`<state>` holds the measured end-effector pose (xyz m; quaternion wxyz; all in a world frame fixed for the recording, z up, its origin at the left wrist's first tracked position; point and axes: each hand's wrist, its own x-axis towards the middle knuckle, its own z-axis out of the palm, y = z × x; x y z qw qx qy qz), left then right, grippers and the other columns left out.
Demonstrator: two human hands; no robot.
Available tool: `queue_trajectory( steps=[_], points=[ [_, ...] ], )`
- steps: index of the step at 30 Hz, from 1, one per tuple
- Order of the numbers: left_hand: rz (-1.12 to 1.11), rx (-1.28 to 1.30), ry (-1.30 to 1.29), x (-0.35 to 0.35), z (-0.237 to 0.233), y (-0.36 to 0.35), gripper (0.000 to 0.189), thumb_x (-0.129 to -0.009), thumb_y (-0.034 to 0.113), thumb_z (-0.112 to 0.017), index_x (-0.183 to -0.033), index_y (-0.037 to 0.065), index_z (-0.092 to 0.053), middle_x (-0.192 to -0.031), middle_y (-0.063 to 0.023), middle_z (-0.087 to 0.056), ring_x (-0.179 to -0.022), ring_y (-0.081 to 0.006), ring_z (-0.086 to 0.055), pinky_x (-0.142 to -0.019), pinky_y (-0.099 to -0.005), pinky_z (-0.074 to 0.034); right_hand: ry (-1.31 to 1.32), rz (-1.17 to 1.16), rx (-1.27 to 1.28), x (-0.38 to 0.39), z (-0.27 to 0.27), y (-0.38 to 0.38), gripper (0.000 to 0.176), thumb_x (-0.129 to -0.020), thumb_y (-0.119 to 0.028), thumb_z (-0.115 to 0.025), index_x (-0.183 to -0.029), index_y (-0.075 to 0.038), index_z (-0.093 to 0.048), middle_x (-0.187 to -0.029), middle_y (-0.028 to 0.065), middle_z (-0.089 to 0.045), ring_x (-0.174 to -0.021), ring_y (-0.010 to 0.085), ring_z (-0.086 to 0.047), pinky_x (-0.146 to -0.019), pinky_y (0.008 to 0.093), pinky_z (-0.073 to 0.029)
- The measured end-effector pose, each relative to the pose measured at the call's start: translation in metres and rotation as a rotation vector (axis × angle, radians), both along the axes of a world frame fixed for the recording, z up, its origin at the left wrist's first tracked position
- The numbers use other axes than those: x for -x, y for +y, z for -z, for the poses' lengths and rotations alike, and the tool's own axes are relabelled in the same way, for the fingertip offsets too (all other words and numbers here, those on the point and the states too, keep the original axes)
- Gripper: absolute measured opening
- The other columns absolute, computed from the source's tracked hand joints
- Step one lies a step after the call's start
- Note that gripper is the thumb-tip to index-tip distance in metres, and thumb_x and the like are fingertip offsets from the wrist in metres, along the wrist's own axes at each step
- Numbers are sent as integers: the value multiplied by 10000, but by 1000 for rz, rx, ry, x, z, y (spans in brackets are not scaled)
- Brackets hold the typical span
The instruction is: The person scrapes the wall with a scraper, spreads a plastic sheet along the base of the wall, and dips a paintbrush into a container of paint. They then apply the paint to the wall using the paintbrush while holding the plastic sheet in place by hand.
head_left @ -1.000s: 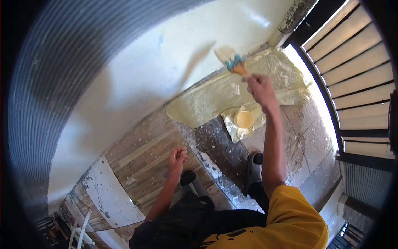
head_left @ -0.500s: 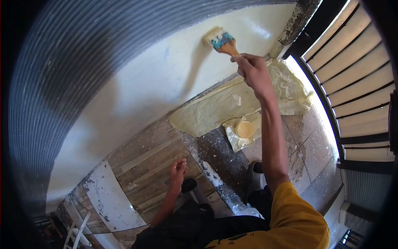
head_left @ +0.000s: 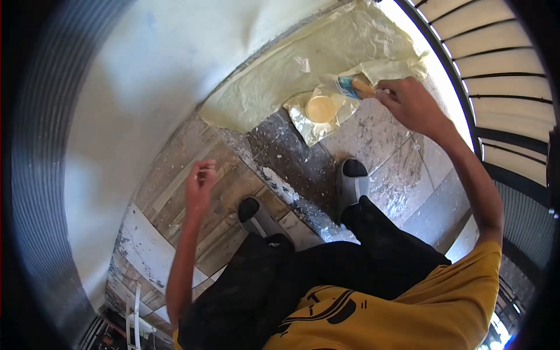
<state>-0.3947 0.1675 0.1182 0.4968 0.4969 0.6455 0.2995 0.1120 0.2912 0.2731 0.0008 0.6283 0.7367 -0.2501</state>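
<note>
Head view, looking down at a person standing beside a cream-painted wall [head_left: 146, 76].

**Right hand** [head_left: 411, 105]: clenched around the wooden handle of a paintbrush [head_left: 356, 87], arm stretched forward and down. The brush's blue-smeared head points at the paint pot [head_left: 321, 108] and lies just beside the pot's upper right rim. Whether the bristles touch the pot cannot be told.

**Paint pot:** small, round and open, filled with cream paint. It stands on a crumpled square of plastic sheet [head_left: 306, 125], which lies on the floor.

**Drop sheet** [head_left: 303, 61]: a larger, creased, pale yellow sheet spread beyond the pot, along the foot of the wall. Its near edge touches the square under the pot.

**Left hand** [head_left: 201, 184]: well apart from the pot, down and to its left. It is raised over the wood-patterned floor [head_left: 192, 227] with its fingers curled inward in a loose fist, touching nothing. Whether anything small lies inside it cannot be told.

**Shoes:** the right shoe [head_left: 350, 182] stands below the pot on paint-spattered grey tiles [head_left: 402, 175]. The left shoe [head_left: 256, 214] stands lower and further left of the pot.

**Clothing:** black trousers [head_left: 326, 274] and a yellow shirt [head_left: 408, 309], in the foreground nearest the camera.

**Slatted shutter** [head_left: 496, 46]: to the right of the pot, beyond the drop sheet's far corner.
</note>
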Motion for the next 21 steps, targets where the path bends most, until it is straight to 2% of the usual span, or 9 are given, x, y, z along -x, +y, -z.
queue_trajectory(
  steps=[4,7,10,13,14,16,17,19,21],
  points=[
    [125,-25,230,-3,-69,25,194,-988,158,-634,-1167,87,-656,-1050,-8,-644,-912,-99,-588,-815,-290,-493,47,-37,0,-4,63,-17,263,-966,-230,-636,-1008,8,-739,-737,232,-678,-664,401,-649,-684,465,-511],
    [244,8,279,-24,-98,43,192,-965,137,-635,-1148,83,-652,-1070,-14,-629,-902,-117,-591,-812,-294,-496,-33,-183,-16,-4,86,-22,222,-950,-238,-647,-977,-39,-740,-791,206,-689,-744,402,-665,-715,501,-522],
    [324,52,245,-30,-74,46,210,-959,149,-641,-1160,89,-641,-1095,-27,-598,-920,-136,-598,-827,-315,-502,-166,-264,-8,3,103,-18,187,-934,-237,-655,-1003,-76,-718,-869,170,-684,-813,379,-675,-726,515,-528],
    [530,54,286,-56,-68,54,250,-961,180,-666,-1191,86,-632,-1138,-76,-564,-950,-191,-619,-849,-343,-511,-62,-298,-73,9,91,-16,205,-927,-215,-620,-1073,-84,-682,-908,173,-678,-789,406,-677,-717,560,-529],
    [516,44,295,-69,-74,56,250,-961,180,-666,-1191,86,-632,-1138,-76,-564,-950,-191,-619,-849,-343,-511,-86,-303,-34,7,96,-15,222,-924,-211,-620,-1107,-96,-668,-920,168,-673,-801,401,-680,-715,559,-528],
    [615,68,262,-93,-92,55,247,-960,207,-636,-1178,90,-632,-1129,-136,-563,-995,-313,-632,-895,-425,-521,-117,-319,14,4,103,-9,245,-921,-208,-620,-1141,-108,-654,-932,164,-668,-814,397,-682,-713,558,-526],
    [611,77,255,-96,-96,52,247,-960,207,-636,-1178,90,-632,-1129,-136,-563,-995,-313,-632,-895,-425,-521,-115,-321,7,3,107,-7,253,-924,-209,-615,-1154,-111,-651,-930,163,-670,-819,395,-683,-712,558,-526],
    [703,-75,310,-101,-94,49,261,-946,195,-641,-1182,86,-629,-1132,-137,-561,-1023,-323,-640,-909,-435,-518,-108,-315,-20,-4,129,-5,248,-927,-222,-615,-1145,-107,-651,-917,155,-668,-822,395,-682,-717,552,-526],
    [688,-48,289,-99,-83,43,256,-939,169,-638,-1179,80,-629,-1126,-147,-559,-1008,-319,-649,-921,-434,-513,-104,-319,-18,-9,146,-10,247,-931,-241,-616,-1133,-103,-650,-912,148,-668,-822,400,-680,-725,548,-527]
  ],
)
